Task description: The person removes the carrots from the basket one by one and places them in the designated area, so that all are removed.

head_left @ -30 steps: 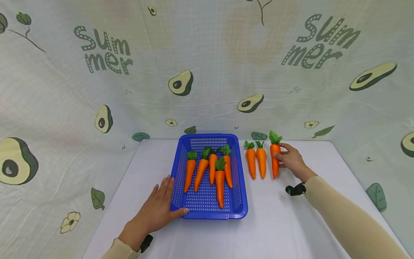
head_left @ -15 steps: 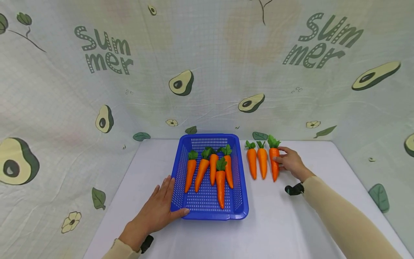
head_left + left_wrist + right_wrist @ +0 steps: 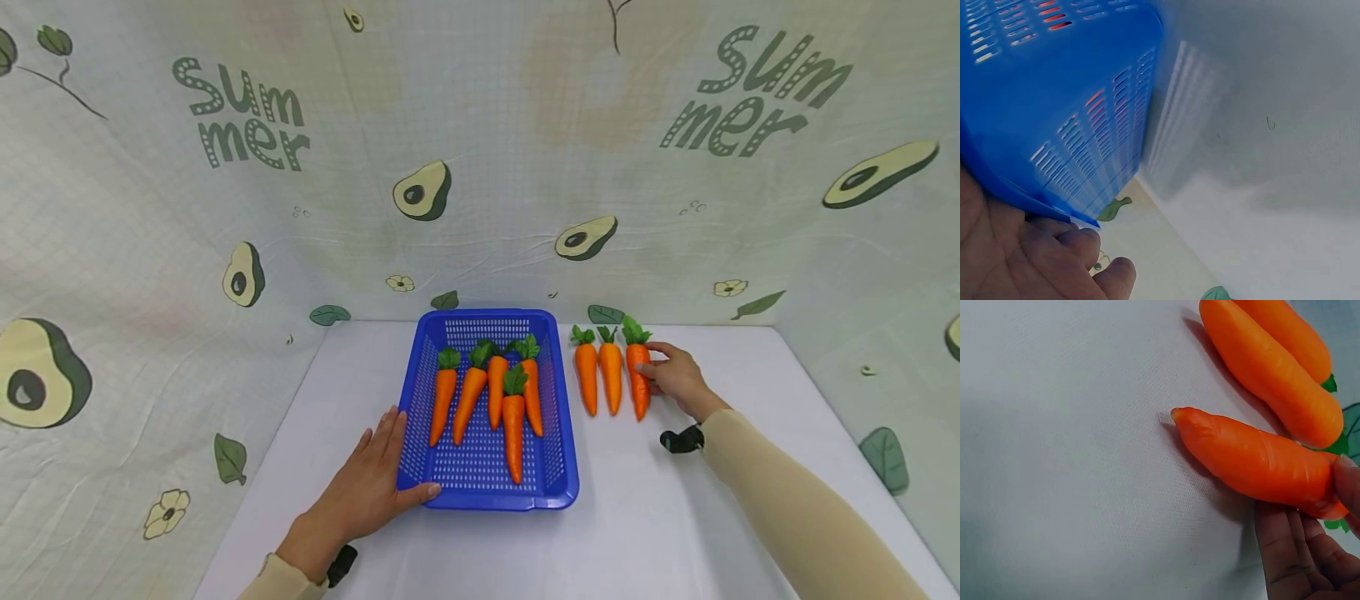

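Note:
At the right end of a row of three orange carrots, my right hand (image 3: 678, 381) pinches a carrot (image 3: 639, 379) between thumb and fingers. The right wrist view shows this carrot (image 3: 1254, 456) lying close to the table, thumb on top and fingers along its side. Left of it lie a middle carrot (image 3: 611, 379) and another carrot (image 3: 587, 380), leaves pointing away. My left hand (image 3: 367, 479) rests on a blue plastic basket (image 3: 567, 450), fingers straight along its left rim and thumb on the front rim. Several carrots lie inside, among them a front carrot (image 3: 513, 437).
A white table (image 3: 637, 533) carries everything. Behind and beside it hangs a pale cloth (image 3: 487, 133) printed with avocados, leaves and lettering. The basket's right wall stands close beside the row of carrots.
My right hand has brought its carrot slightly left and toward me, lining it up beside the other two. The left hand and basket have stayed in place.

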Demonstrator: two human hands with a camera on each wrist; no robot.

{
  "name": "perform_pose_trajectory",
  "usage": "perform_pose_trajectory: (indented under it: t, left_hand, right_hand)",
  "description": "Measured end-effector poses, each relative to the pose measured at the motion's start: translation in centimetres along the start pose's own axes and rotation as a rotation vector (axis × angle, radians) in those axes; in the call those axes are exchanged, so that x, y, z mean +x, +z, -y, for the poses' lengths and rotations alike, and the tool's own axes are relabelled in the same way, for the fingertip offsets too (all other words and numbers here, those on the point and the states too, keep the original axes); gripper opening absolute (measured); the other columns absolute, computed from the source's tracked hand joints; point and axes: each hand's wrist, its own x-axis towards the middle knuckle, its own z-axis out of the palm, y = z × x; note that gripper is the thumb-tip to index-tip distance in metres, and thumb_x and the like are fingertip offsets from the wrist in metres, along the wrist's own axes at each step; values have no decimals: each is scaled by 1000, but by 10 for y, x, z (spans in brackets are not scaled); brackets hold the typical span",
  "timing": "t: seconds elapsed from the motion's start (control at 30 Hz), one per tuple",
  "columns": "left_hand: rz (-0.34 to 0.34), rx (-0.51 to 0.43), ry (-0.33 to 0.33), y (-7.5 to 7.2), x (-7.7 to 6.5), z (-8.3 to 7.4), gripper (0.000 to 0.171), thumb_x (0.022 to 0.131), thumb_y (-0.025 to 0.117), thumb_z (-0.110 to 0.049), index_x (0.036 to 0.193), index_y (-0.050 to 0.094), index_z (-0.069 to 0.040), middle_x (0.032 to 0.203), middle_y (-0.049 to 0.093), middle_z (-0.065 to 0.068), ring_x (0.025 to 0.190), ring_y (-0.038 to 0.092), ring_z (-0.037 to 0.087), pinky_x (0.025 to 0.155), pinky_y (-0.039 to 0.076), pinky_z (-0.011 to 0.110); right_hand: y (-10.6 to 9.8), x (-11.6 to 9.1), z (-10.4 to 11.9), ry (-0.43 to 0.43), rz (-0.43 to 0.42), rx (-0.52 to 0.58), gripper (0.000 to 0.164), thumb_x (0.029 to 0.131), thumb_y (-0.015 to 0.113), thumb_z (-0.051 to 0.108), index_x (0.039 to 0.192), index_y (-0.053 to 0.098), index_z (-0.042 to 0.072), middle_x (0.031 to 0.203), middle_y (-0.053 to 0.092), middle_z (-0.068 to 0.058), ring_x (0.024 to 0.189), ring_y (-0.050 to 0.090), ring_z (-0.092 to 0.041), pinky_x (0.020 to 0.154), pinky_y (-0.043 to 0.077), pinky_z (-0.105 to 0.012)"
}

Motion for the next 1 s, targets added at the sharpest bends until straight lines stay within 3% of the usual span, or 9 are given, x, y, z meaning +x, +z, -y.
perform_pose_trajectory:
  t: [0.2, 0.73, 1.0]
  left_hand:
    - [-3, -7, 4, 0, 0, 0, 128, 85, 55, -88, 169, 11, -3, 177, 11, 20, 162, 19, 39, 130, 18, 61]
    - [-13, -8, 0, 1, 0, 1, 128, 84, 56, -88, 169, 12, -3, 177, 12, 20, 162, 21, 40, 129, 20, 61]
    - [-11, -12, -1, 1, 0, 0, 128, 84, 56, -88, 169, 12, -3, 177, 12, 20, 162, 21, 40, 129, 19, 61]
  right_hand:
    - [1, -1, 0, 19, -18, -7, 70, 107, 62, 21, 166, 28, 4, 153, 46, -36, 99, 70, -28, 83, 65, -33]
    - [6, 5, -2, 34, -52, -78, 67, 107, 61, 24, 164, 32, 4, 137, 54, -31, 86, 63, -25, 76, 62, -28]
    - [8, 6, -2, 19, -54, -85, 67, 107, 59, 24, 164, 32, 4, 142, 53, -33, 87, 66, -24, 77, 63, -29]
